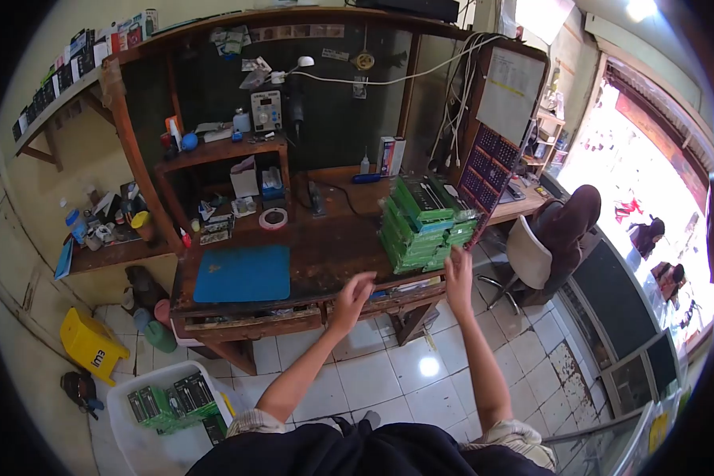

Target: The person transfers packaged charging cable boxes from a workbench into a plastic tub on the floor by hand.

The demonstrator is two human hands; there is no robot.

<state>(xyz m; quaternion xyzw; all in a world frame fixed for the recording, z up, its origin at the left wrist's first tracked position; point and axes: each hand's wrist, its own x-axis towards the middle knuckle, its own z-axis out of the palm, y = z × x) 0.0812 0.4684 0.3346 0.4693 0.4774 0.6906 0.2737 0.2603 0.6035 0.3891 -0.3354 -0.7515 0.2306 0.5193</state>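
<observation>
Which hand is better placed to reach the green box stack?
Right, I'd say: the right hand overlaps the green box stack's near right corner in view, contact unclear; the left hand shows a gap from it.

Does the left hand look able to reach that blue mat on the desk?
Probably yes: the left hand appears empty, close to the desk, and nothing visible blocks its way to the blue mat.

Stacked boxes (411, 238) are green, the mat (242, 274) blue.
</observation>
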